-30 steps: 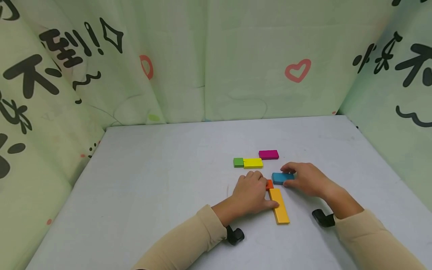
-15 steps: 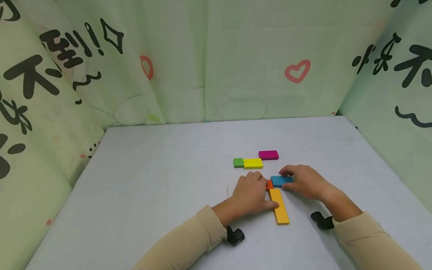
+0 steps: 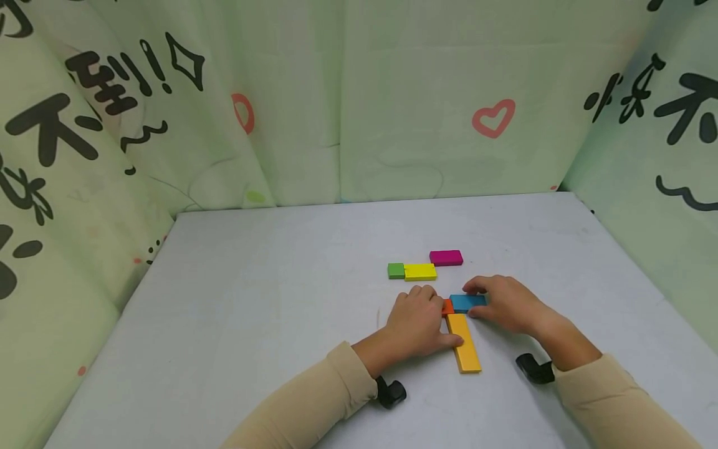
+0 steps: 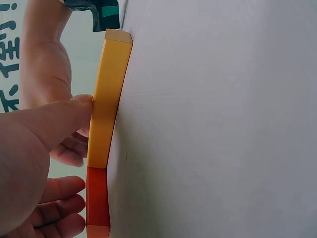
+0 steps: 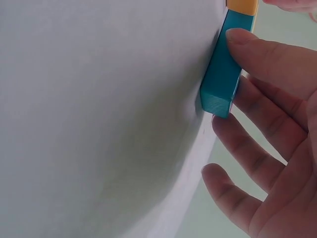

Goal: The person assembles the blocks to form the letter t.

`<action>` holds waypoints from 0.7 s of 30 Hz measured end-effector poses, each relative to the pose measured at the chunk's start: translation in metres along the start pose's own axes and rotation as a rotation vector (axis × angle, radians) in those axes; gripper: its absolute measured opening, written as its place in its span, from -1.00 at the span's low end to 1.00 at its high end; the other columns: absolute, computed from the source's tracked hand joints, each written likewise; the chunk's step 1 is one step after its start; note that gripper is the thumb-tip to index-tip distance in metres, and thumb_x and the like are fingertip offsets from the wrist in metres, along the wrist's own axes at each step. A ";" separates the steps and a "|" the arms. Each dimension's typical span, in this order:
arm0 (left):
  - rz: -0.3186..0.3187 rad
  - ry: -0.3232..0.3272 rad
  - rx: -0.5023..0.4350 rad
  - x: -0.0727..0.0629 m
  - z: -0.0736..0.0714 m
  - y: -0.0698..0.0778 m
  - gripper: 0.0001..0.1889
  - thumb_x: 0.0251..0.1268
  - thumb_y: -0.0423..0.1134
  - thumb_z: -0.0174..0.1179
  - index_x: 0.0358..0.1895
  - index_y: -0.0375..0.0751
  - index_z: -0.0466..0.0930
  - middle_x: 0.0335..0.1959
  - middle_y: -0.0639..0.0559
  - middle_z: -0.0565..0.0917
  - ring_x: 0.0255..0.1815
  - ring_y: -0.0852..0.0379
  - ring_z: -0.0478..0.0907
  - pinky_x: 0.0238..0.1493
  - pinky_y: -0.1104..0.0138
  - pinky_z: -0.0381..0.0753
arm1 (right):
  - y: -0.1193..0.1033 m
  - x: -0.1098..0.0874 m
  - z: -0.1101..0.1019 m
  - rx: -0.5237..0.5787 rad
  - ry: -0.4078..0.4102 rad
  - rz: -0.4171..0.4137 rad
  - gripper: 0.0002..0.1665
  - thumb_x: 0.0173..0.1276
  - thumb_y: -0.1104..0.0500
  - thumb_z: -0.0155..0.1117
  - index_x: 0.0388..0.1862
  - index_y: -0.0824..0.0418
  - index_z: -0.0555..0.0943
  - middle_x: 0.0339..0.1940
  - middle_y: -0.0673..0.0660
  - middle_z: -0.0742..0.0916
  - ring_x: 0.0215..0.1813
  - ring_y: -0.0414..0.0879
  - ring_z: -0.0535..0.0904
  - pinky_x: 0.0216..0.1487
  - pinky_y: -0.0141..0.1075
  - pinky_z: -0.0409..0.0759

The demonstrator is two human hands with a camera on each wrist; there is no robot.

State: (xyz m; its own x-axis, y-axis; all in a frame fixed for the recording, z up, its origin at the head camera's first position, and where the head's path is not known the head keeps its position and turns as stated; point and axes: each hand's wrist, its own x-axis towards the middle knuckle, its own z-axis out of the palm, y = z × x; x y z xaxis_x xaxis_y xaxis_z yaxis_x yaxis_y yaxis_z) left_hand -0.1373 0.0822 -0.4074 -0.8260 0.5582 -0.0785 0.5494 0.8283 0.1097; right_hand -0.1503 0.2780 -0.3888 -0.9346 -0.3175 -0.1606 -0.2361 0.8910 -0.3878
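Note:
On the white table my right hand (image 3: 512,304) pinches a flat blue block (image 3: 465,303), thumb on the near side and fingers at the far side. Its left end lies against a short orange-red block (image 3: 447,307). My left hand (image 3: 412,321) holds these pieces steady: the thumb rests on a long amber block (image 3: 468,357), while the other fingers reach to the orange-red one, which they partly hide. In the left wrist view the orange-red block (image 4: 97,196) butts against the end of the amber block (image 4: 106,104). The blue block (image 5: 224,64) shows under the right thumb.
Farther back, a small green block (image 3: 396,270) and a yellow block (image 3: 420,272) lie end to end. A magenta block (image 3: 446,257) sits behind them to the right. Light green curtains (image 3: 404,112) stand around the table. Each wrist carries a black camera (image 3: 535,369).
My right hand has drawn the blue block slightly left and nearer, up against the orange-red block. The left hand has stayed in place.

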 end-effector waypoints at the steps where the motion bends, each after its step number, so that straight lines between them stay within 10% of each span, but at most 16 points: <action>1: 0.001 0.001 0.000 0.000 0.000 0.000 -0.31 0.09 0.48 0.22 0.09 0.02 0.66 -0.03 0.14 0.54 -0.04 0.21 0.38 -0.13 0.37 0.43 | 0.000 0.000 0.000 -0.002 0.000 -0.001 -0.48 0.20 0.16 0.54 0.10 0.33 0.63 -0.05 0.21 0.73 0.00 0.18 0.59 0.09 0.14 0.54; 21: 0.002 -0.006 0.001 -0.001 -0.001 0.002 -0.30 0.12 0.47 0.21 0.13 0.00 0.65 -0.04 0.13 0.53 -0.06 0.21 0.36 -0.16 0.37 0.40 | -0.001 -0.003 0.002 -0.012 0.014 0.003 -0.51 0.21 0.18 0.52 0.09 0.33 0.64 -0.08 0.18 0.73 -0.03 0.14 0.61 0.09 0.12 0.55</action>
State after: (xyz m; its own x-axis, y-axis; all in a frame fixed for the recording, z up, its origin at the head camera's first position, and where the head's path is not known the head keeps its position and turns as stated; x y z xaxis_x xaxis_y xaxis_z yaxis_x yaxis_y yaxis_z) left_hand -0.1361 0.0833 -0.4063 -0.8243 0.5599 -0.0845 0.5509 0.8275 0.1087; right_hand -0.1469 0.2771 -0.3896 -0.9390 -0.3102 -0.1486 -0.2362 0.8957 -0.3768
